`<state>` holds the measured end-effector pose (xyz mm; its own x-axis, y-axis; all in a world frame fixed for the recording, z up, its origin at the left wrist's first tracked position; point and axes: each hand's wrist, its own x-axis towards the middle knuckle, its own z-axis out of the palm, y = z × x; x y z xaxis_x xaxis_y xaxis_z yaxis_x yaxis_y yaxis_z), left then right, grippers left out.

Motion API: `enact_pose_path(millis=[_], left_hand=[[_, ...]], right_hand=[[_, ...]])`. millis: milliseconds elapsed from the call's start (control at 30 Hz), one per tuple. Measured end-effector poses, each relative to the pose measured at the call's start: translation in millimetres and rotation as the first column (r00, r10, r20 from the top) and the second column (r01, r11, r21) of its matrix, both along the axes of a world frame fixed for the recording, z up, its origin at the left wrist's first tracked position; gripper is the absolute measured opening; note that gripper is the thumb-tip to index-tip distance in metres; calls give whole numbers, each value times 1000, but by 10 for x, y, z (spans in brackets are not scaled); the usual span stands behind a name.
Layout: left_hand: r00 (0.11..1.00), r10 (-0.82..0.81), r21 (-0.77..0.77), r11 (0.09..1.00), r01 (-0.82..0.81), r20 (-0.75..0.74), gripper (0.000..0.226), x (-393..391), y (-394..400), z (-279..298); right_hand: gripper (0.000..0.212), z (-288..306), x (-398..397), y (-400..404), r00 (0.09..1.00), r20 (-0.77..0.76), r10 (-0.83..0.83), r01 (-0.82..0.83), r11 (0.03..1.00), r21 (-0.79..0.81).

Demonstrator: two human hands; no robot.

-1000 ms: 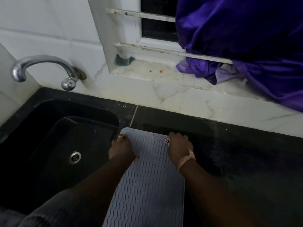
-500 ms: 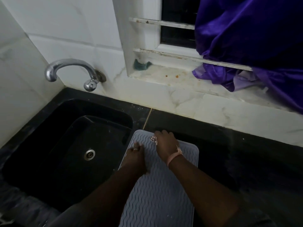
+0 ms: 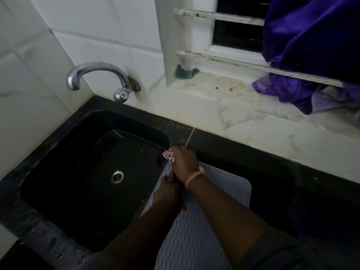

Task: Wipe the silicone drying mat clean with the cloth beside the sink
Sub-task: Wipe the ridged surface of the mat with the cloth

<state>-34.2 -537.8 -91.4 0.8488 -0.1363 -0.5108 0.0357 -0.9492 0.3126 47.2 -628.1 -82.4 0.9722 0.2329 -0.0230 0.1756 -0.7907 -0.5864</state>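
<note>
- Head view: a pale grey, wave-ribbed silicone drying mat (image 3: 204,221) was seen lying flat on the black stone desk (image 3: 292,182), its left edge set along the right rim of the black moulded sink (image 3: 58,172).
- A small pink-and-white patterned cloth (image 3: 168,155) was bunched in the right hand (image 3: 184,162), whose grip was curled round it; only a wad of the cloth showed past the knuckles.
- That hand was placed at the mat's far left corner, just over the sink rim, with a pink band at the wrist.
- The left hand (image 3: 167,190) was laid on the mat's left edge, just behind the right hand; whether its grip was pinching the edge or only pressing it could not be told, the fingers being hidden in shadow.
- The step in hand was judged to be the wiping itself, at the far corner nearest the sink.
- Much ribbed surface toward the near end was still to be covered, so the task was judged not far along.
- The next move would call for the cloth to be drawn back along the ribs under pressure, the mat being held down so that it did not slide.
</note>
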Motion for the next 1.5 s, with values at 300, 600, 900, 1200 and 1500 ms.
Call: enact_pose_path(millis=[300, 600, 900, 1200, 1500], left_hand=[[992, -107, 181, 977, 117, -62, 120, -1, -32, 261], [980, -195, 100, 975, 198, -41, 118, 17, 136, 246], [938, -251, -11, 965, 261, 239, 35, -434, 679, 259], [914, -386, 111, 921, 374, 128, 51, -420, 744, 70], [897, -430, 63, 903, 426, 103, 60, -433, 771, 81]], right_hand=[[33, -19, -385, -769, 997, 19, -81, 83, 978, -193], [22, -30, -1141, -1544, 802, 26, -597, 583, 773, -249], [27, -141, -1510, -1023, 839, -44, -543, 543, 840, -18], [37, -174, -2183, -291, 908, 81, -412, 420, 888, -187], [23, 105, -3095, 275, 888, -200, -415, 446, 883, 145]])
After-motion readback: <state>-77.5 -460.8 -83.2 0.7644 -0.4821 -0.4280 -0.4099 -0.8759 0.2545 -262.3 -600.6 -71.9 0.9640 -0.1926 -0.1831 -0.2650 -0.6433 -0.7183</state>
